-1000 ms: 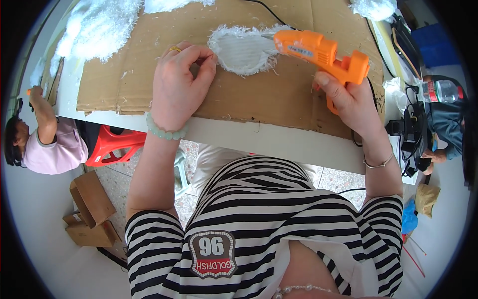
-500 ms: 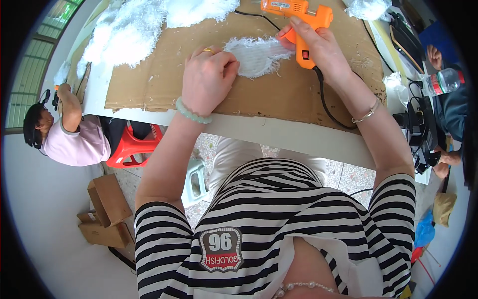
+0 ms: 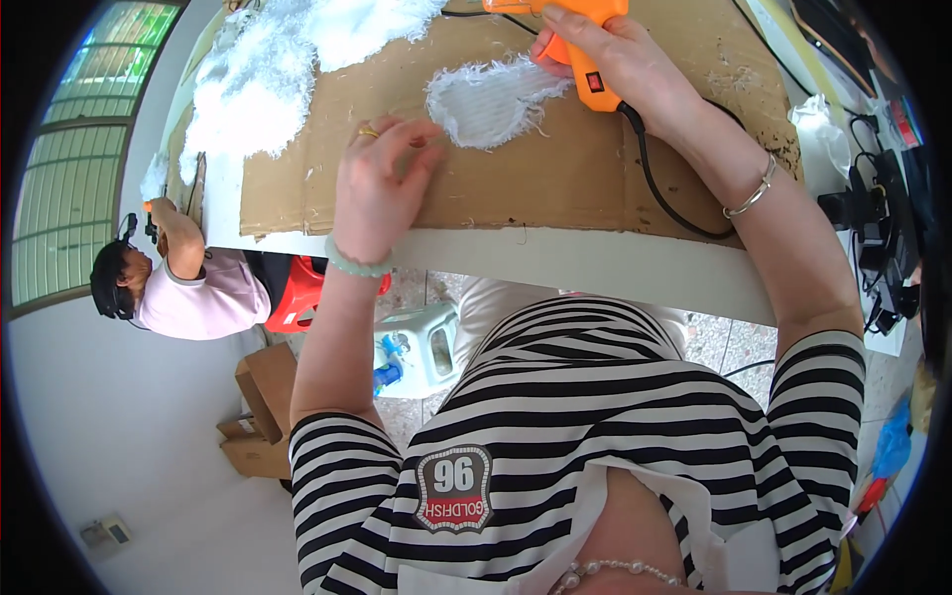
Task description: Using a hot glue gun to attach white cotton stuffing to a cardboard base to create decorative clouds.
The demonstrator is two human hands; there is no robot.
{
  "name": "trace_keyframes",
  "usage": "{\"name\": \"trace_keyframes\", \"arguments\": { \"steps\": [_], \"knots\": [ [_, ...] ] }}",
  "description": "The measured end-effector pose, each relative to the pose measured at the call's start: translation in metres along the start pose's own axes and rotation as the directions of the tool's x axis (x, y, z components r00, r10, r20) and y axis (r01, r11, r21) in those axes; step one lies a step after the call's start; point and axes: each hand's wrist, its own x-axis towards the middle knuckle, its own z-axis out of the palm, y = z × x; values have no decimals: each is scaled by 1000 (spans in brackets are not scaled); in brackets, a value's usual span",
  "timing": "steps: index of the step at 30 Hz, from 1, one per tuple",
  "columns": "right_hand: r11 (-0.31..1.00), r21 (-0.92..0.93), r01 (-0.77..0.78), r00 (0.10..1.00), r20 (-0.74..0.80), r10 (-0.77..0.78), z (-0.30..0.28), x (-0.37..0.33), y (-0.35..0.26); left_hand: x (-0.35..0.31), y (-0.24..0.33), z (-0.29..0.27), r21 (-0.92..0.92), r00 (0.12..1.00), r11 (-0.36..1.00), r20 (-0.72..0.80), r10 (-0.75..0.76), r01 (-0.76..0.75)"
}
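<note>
My right hand (image 3: 635, 74) grips an orange hot glue gun (image 3: 585, 69) by its handle, and a red switch shows on its side. The gun's front end reaches the top edge of the view. Just below and left of it lies a ragged white piece of fluffy fabric (image 3: 486, 104) with frayed edges, flat on the brown cardboard (image 3: 555, 188). My left hand (image 3: 382, 178) is beside the fabric's left edge, apart from it. Its fingers are bent, with thumb and forefinger slightly parted, and nothing shows between them.
White fluffy material (image 3: 248, 99) is heaped at the far left of the cardboard. A black cord (image 3: 650, 188) loops from the gun. Dark cables and devices (image 3: 878, 238) crowd the right edge. A co-worker in pink (image 3: 203, 297) sits at left. A pale stool (image 3: 421, 342) stands below the table (image 3: 595, 268).
My left hand has drawn back from the fabric, and its thumb and forefinger have parted. My right hand still holds the glue gun near the fabric. The whole view has shifted.
</note>
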Motion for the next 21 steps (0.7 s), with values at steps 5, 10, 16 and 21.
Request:
{"name": "trace_keyframes", "arguments": {
  "steps": [5, 10, 16, 21],
  "knots": [
    [1000, -4, -16, 1000, -3, 16, 5, -1, -9, 5, 13, 6, 169, 978, 964, -4, 210, -206],
    [999, 19, 43, 999, 2, -43, 4, 2, -3, 12, 11, 2, 257, 964, 930, 28, 265, -263],
    [997, -22, 70, 997, 16, -70, 3, 4, -2, 18, -5, 0, 158, 962, 950, 66, 263, -271],
    [994, -81, 76, 997, 6, -75, 4, 2, -5, 26, -6, 2, 128, 948, 941, 103, 301, -312]
  ]
}}
